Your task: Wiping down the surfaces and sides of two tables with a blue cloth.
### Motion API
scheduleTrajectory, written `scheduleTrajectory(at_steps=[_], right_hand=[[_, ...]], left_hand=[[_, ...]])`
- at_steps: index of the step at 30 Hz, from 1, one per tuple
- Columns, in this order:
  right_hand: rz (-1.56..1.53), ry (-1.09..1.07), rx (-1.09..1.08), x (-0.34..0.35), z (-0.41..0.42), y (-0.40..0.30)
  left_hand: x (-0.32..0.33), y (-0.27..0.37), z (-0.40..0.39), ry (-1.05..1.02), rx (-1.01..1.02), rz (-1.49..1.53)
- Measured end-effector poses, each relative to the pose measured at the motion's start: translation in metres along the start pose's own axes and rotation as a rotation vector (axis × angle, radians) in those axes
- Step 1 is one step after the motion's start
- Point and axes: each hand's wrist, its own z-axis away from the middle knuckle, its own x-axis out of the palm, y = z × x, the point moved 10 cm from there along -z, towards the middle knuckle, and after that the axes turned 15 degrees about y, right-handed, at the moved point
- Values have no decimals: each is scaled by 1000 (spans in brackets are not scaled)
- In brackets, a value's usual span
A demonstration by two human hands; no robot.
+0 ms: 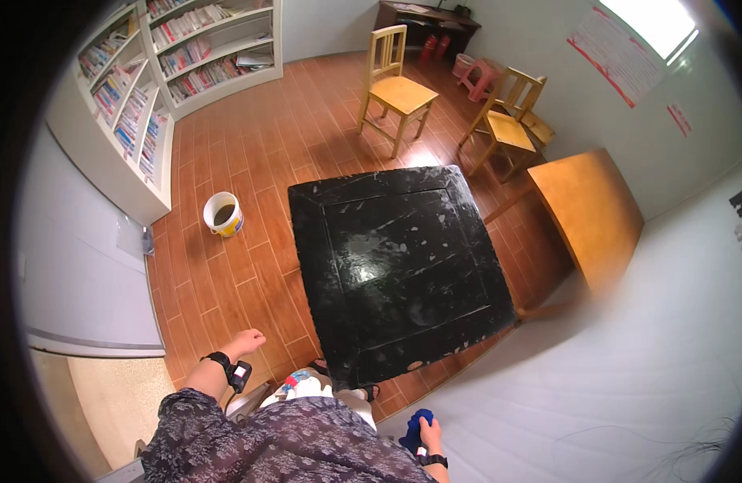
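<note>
My right hand grips a bunched blue cloth low beside my body, close to the white wall. Out to the left, my left hand hangs over the tiled floor with its fingers curled in and nothing visible in it. Directly before me stands a square black wooden table, its worn paint chipped along the edges and glossy with reflected light. On the floor left of the table sits a white and yellow plastic bucket with dark liquid inside.
Two wooden chairs stand beyond the table. To the right, a wooden table is against the wall. White bookshelves line the far left. A dark desk, red fire extinguishers and a pink stool occupy the back.
</note>
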Motion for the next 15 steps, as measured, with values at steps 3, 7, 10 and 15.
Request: scheduleTrajectory(at_steps=[3, 7, 10, 15], right_hand=[[7, 10, 29, -8, 8, 11], [-81, 38, 42, -11, 15, 25], [-170, 53, 62, -6, 13, 44], [-453, 105, 191, 19, 14, 96]], left_hand=[[6, -11, 4, -1, -19, 116], [7, -25, 1, -4, -32, 203], [-6, -21, 1, 38, -41, 276], [-1, -28, -14, 50, -82, 356]])
